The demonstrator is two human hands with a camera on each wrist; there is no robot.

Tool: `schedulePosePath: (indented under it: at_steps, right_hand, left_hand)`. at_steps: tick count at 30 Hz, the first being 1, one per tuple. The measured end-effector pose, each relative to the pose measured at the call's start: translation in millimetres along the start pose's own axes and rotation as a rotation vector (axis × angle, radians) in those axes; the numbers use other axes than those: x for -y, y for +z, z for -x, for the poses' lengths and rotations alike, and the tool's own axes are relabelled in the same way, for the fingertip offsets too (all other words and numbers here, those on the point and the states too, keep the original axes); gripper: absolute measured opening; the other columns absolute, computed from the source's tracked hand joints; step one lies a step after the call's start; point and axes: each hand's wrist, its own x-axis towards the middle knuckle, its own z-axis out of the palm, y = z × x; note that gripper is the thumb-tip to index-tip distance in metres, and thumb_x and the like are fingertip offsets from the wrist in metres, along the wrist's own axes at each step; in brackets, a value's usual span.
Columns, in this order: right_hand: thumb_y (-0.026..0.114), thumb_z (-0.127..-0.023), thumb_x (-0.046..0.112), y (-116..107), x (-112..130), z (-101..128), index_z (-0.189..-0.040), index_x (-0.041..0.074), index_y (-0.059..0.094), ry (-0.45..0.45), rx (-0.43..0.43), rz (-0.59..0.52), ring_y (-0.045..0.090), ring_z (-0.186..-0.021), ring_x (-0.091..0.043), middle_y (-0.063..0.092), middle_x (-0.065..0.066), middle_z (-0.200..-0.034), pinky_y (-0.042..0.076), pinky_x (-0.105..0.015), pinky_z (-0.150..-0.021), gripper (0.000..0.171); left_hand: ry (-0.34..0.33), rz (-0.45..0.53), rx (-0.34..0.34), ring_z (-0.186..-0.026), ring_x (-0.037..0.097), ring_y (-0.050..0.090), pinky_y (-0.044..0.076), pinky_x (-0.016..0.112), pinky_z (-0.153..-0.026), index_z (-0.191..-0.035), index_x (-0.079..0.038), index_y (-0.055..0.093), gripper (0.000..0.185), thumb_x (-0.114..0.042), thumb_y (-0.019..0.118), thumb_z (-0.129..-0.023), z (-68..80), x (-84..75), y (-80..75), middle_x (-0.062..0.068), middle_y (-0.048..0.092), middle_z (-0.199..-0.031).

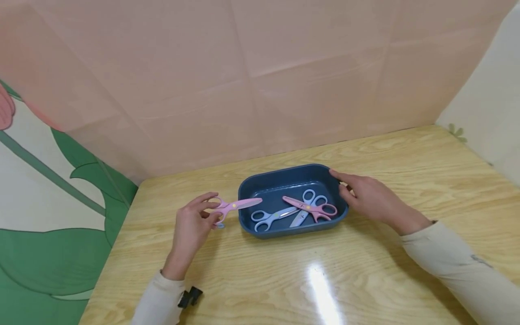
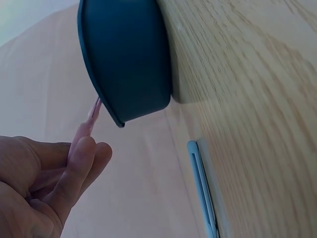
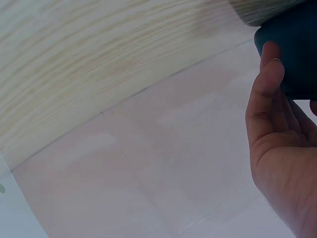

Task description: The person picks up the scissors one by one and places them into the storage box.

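My left hand (image 1: 192,223) pinches the handles of a pair of pink scissors (image 1: 232,206), whose blades reach over the left rim of a dark blue bin (image 1: 260,234). In the left wrist view, those pink scissors (image 2: 90,119) are edge-on, near the bin's rim. On the table below that hand lies a slim light-blue object (image 2: 200,183), mostly covered in the head view. Inside the bin are light-blue scissors (image 1: 268,219) on the left and pink scissors (image 1: 314,209) crossing another light-blue pair (image 1: 299,220). My right hand (image 1: 367,196) grips the bin's right end.
The bin stands on a wood-grain table (image 1: 260,280). A pinkish sheet (image 1: 260,90) rises behind the table, with a green leaf-patterned surface (image 1: 40,257) on the left and a pale wall (image 1: 487,99) on the right. A black clip (image 1: 190,297) is beside the left sleeve.
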Motion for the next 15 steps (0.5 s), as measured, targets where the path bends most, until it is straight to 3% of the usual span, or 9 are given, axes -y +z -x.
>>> schedulePosePath:
  at_steps: [10,15]
  right_hand:
    - [0.044,-0.104,0.024,0.3,-0.2,0.0,-0.153,0.013,0.040,-0.004,-0.010,-0.003,0.043,-0.056,-0.012,0.048,-0.002,-0.075,0.036,-0.025,-0.049,0.051]
    - [0.044,-0.104,0.024,-0.9,0.7,0.1,-0.153,0.013,0.041,0.001,-0.007,0.001,0.043,-0.054,-0.013,0.044,-0.002,-0.070,0.035,-0.025,-0.048,0.050]
  left_hand:
    - [-0.012,-0.007,0.019,-0.063,0.015,0.072,0.055,0.015,-0.049,-0.111,-0.003,0.075,0.029,0.000,0.078,-0.083,-3.2,-2.7,2.8,0.008,0.071,-0.122]
    - [-0.017,-0.029,0.030,-0.062,0.014,0.072,0.054,0.015,-0.048,-0.116,-0.006,0.073,0.034,-0.003,0.078,-0.083,-4.6,-5.6,3.4,0.010,0.075,-0.112]
